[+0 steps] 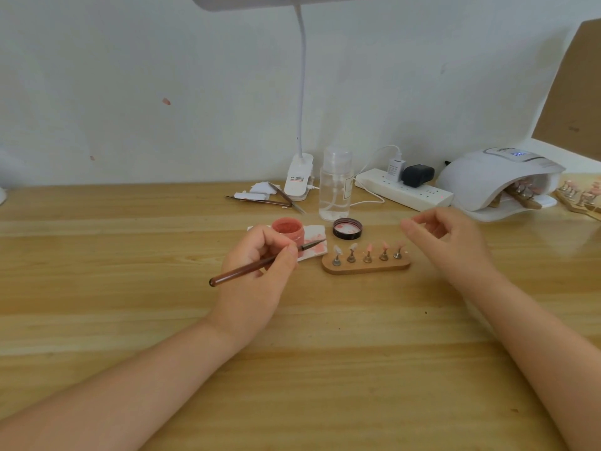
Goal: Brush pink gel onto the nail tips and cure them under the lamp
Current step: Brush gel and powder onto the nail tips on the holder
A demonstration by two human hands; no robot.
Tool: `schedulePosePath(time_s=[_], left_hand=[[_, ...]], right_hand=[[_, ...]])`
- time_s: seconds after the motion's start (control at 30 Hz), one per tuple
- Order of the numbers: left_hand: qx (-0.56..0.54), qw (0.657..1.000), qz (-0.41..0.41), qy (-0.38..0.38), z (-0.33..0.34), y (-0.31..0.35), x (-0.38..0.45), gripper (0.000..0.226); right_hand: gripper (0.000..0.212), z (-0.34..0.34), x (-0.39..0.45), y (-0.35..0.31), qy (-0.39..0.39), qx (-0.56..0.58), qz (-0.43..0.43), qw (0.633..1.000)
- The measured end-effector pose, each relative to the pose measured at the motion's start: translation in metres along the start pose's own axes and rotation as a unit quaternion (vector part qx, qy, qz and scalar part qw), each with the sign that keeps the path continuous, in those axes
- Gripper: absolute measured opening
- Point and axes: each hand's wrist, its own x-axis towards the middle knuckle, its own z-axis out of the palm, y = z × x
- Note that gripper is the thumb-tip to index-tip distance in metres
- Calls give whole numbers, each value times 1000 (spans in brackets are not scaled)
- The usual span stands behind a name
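Note:
My left hand [260, 268] grips a brown-handled brush [247, 270], its tip lying over a pink-stained white wipe [313, 244] beside the open jar of pink gel [288, 230]. Just right of the wipe, a wooden holder [366, 266] carries several nail tips on metal stands; the three right ones are pink, the two left ones pale. My right hand [445, 237] hovers above and to the right of the holder, fingers loosely curled, holding nothing. The white curing lamp [487, 180] sits at the back right with another wooden holder of tips partly inside it.
The jar's black lid [347, 228] lies behind the holder. A clear liquid bottle [336, 183], a clip lamp base [298, 177], spare brushes [260, 200] and a power strip [405, 189] line the back. More pink tips on a holder [582, 193] stand at the far right.

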Motion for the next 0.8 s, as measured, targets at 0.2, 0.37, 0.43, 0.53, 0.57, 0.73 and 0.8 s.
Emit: schedulePosePath(time_s=[0.2, 0.37, 0.43, 0.53, 0.57, 0.73, 0.8], left_hand=[[-1, 1000, 3, -1, 0, 0, 0, 21], [-5, 1000, -1, 5, 0, -2, 0, 19], [-8, 1000, 1, 6, 1, -2, 0, 19], [-3, 1000, 3, 2, 1, -1, 0, 19], [-3, 1000, 4, 1, 1, -1, 0, 20], [-5, 1000, 0, 3, 2, -2, 1, 21], [-5, 1000, -1, 3, 2, -2, 1, 21]], right_hand=[[37, 17, -23, -36, 28, -121, -117, 985], [34, 37, -32, -47, -93, -270, -96, 953], [33, 39, -32, -46, -89, -284, -92, 950], [33, 43, -33, -46, -93, -305, -95, 943], [33, 45, -33, -46, -101, -318, -98, 938], [36, 51, -34, -47, -94, -352, -98, 926], [35, 51, -36, -46, -84, -346, -101, 929]])
